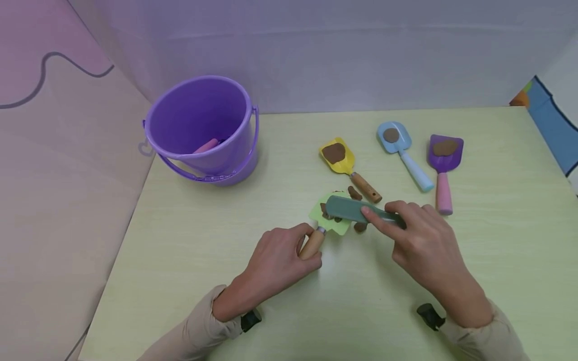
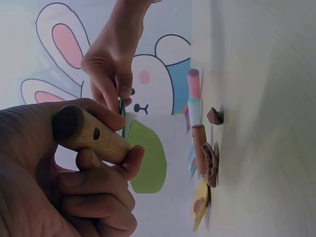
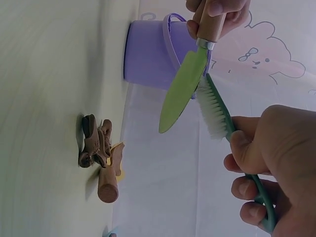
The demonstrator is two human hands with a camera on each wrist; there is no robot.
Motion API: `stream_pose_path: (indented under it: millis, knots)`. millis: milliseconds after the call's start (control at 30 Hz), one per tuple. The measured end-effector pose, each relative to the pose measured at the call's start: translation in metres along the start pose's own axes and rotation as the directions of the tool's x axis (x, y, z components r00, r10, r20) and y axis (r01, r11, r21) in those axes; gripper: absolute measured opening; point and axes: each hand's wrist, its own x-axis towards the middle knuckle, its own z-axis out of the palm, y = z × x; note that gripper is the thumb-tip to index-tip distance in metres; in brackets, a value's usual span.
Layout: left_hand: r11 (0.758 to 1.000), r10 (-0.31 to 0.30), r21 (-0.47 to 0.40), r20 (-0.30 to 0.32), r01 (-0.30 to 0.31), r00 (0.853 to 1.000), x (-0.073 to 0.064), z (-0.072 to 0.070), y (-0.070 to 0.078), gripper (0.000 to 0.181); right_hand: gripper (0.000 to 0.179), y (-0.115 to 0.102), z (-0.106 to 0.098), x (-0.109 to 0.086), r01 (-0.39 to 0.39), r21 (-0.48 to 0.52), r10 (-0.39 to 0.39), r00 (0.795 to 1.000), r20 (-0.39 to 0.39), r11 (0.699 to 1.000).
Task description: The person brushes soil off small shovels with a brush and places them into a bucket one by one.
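My left hand grips the wooden handle of a small toy shovel with a light green blade, raised over the table in the wrist views. In my right hand is a dark green brush, its index finger laid along the back. White bristles lie right at the blade's upper face in the right wrist view. Brown clay bits show on the blade beside the brush head. More brown clay lumps lie on the table below, by the yellow shovel's handle.
Behind the hands lie a yellow shovel, a light blue shovel and a purple shovel with a pink handle, each with brown clay on its blade. A purple bucket stands at the back left with something pink inside.
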Motion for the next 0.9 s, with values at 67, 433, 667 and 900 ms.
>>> stream_pose_path:
  millis: [67, 433, 667, 900]
  knots:
    - [1.000, 0.005, 0.005, -0.001, -0.005, 1.000, 0.0005, -0.0004, 0.0000, 0.012, 0.075, 0.0000, -0.0001, 0.0001, -0.004, 0.004, 0.004, 1.000, -0.008, 1.000]
    - [1.000, 0.012, 0.012, 0.046, -0.012, 0.999, 0.0007, 0.0001, -0.0015, 0.012, 0.080, 0.0033, -0.0048, -0.0016, -0.049, 0.080, 0.049, 0.999, 0.002, 0.996]
    - [1.000, 0.013, 0.009, 0.042, -0.014, 0.999, 0.0014, -0.0005, -0.0007, 0.013, 0.081, -0.0017, -0.0047, -0.0034, -0.037, 0.100, 0.030, 0.997, 0.074, 0.994]
    - [1.000, 0.012, 0.002, 0.043, -0.012, 0.999, 0.0010, -0.0010, 0.0000, 0.013, 0.080, -0.0035, -0.0051, -0.0049, -0.037, 0.056, 0.030, 0.993, 0.111, 0.998]
